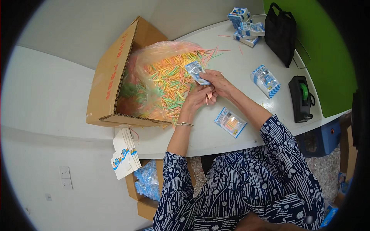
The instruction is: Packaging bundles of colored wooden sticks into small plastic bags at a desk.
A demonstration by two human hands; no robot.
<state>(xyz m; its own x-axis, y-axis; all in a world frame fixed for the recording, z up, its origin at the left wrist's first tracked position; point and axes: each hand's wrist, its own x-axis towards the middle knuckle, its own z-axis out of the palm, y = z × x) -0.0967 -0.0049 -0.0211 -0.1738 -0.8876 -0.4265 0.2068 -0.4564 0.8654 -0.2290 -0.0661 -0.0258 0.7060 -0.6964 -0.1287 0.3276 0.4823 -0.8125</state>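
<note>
My right hand (218, 81) pinches a small blue-and-white plastic packet (194, 69) between thumb and fingers. Just below it, my left hand (197, 97) is curled round a few thin pinkish sticks (208, 98), whose ends poke out near the right palm. Both hands meet in front of a large heap of thin pastel sticks (169, 82) in yellow, green, orange and pink. That heap spills out of a clear plastic bag (148, 54) in a cardboard box (111, 77) lying on its side. Nearer me, a packet with coloured sticks inside (230, 122) lies on the table.
Another packet (265, 81) lies to the right, beside a black tape dispenser (300, 100). Small boxes (246, 29) and a black bag (280, 34) stand at the back. Folded cartons (125, 152) hang at the front left edge, above an open box of blue packets (147, 180).
</note>
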